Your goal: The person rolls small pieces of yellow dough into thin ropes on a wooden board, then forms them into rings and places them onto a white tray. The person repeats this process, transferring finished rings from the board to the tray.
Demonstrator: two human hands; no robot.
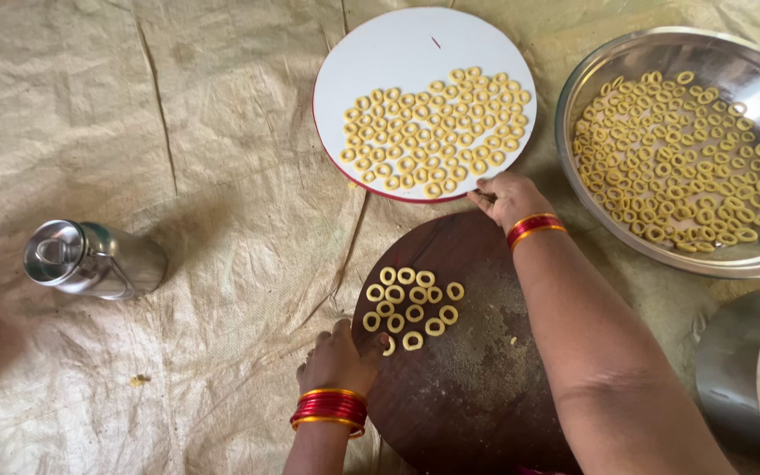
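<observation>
Dough rings (411, 308), small and pale yellow, clustered on round dark wooden board (472, 387). Left hand (338, 359) at board's left edge, fingers curled, touching nearest ring. Right hand (507, 198) at board's far edge, pinching something small, unclear what. White round plate (398, 53) just beyond board.

We've 1 head cam only, looking steeply down, close in over the round dark wooden board (468, 369) on the wrinkled beige tarp (134, 132).

Rings (411, 308) on board (477, 387) (can (90, 259) leftward)
</observation>
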